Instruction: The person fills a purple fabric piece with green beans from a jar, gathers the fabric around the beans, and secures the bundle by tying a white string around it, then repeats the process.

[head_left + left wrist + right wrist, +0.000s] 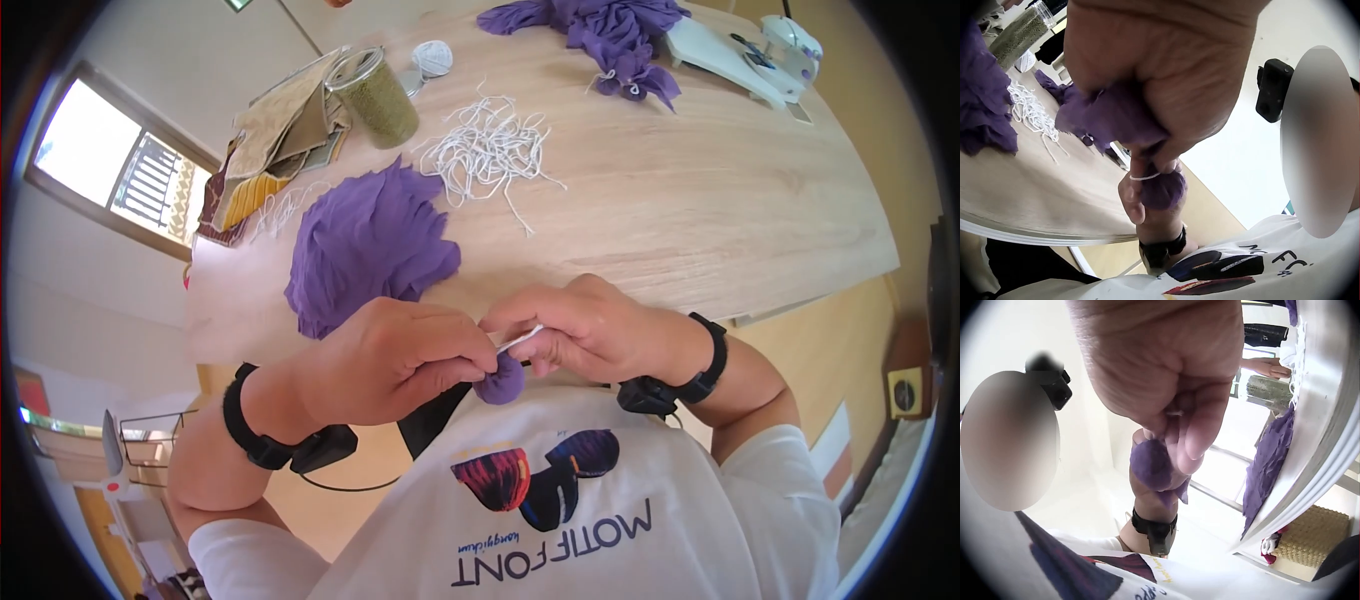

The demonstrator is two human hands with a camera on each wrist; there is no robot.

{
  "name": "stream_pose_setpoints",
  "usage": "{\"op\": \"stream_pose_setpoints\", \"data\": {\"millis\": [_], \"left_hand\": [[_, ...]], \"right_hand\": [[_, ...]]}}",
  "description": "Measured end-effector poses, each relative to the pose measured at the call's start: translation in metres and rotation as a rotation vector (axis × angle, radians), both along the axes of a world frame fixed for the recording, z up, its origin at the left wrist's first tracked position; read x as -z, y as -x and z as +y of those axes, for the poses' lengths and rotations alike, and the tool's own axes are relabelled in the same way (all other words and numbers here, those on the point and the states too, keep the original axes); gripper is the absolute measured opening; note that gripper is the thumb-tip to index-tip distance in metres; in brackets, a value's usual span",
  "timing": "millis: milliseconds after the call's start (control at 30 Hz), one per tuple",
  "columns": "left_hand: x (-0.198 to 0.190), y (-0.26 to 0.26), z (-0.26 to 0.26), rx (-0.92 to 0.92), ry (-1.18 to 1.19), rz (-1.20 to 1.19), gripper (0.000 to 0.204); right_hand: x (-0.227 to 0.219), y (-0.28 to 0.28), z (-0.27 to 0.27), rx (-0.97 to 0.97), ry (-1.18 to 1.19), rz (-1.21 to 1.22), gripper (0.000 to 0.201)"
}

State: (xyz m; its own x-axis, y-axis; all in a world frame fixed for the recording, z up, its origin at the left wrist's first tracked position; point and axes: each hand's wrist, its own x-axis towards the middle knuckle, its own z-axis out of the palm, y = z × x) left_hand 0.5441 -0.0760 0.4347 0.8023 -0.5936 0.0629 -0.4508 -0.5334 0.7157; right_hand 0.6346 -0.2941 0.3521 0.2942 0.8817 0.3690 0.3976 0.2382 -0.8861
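In the head view my left hand [395,355] grips a small purple cloth, bunched so that a round, stuffed-looking ball [502,383] bulges below the fingers. White string [522,338] runs over the ball's neck to my right hand [590,325], whose thumb and fingers pinch it. From the left wrist, the loose cloth [1113,115] fans out of my left fist, and a loop of the string [1145,177] crosses the neck above the ball. The right wrist view shows a bit of string [1174,413] between the curled right fingers, close by the ball.
On the table [700,220] lie a stack of purple cloth pieces [370,240] and a heap of cut white strings [490,145]. Behind are a jar of green grains [375,100], folded fabrics [285,130], a string ball [432,58], purple bundles [625,40] and a small sewing machine [785,50]. Another person's hand [1266,367] appears across the table.
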Motion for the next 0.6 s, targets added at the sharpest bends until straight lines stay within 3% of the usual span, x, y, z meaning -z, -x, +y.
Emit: {"op": "stream_pose_setpoints", "data": {"millis": [200, 400, 600], "left_hand": [[0.008, 0.002, 0.001, -0.013, 0.02, 0.016, 0.009], [0.02, 0.008, 0.003, -0.033, 0.01, 0.046, 0.007], [0.034, 0.013, 0.002, -0.078, 0.088, 0.01, 0.005]], "right_hand": [[0.013, 0.001, 0.004, 0.038, -0.094, -0.254, 0.022], [0.019, 0.006, 0.004, 0.043, -0.201, -0.236, 0.021], [0.025, 0.005, -0.003, 0.038, -0.146, -0.15, 0.019]]}}
